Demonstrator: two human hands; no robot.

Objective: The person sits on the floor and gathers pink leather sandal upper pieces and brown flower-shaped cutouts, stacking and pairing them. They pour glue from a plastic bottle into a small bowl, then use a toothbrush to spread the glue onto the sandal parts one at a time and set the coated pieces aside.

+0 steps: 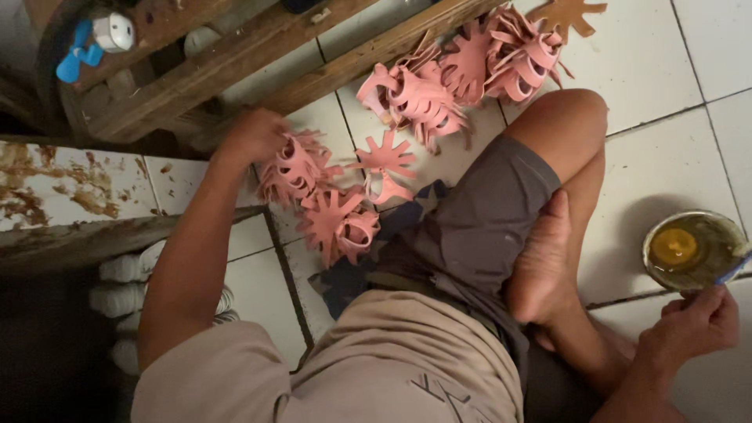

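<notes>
I sit cross-legged on a white tiled floor. My left hand (254, 135) reaches forward and closes over a pink cut-out piece (294, 168) with finger-like strips, at the left end of a small pile. My right hand (695, 323) rests low at the right, fingers curled around the handle of a blue-tipped tool (736, 266) that dips into a round tin (691, 249) of yellow-brown glue. More pink pieces (342, 223) lie just in front of my lap, one flat piece (384, 159) beside them.
A larger heap of curled pink pieces (462, 74) lies along a wooden frame (235, 70) at the top. A brown cut-out (568, 14) sits beyond it. A stained wooden board (70, 188) is at left, with white rolled items (117, 290) below. My bent knee (564, 125) rises in the middle.
</notes>
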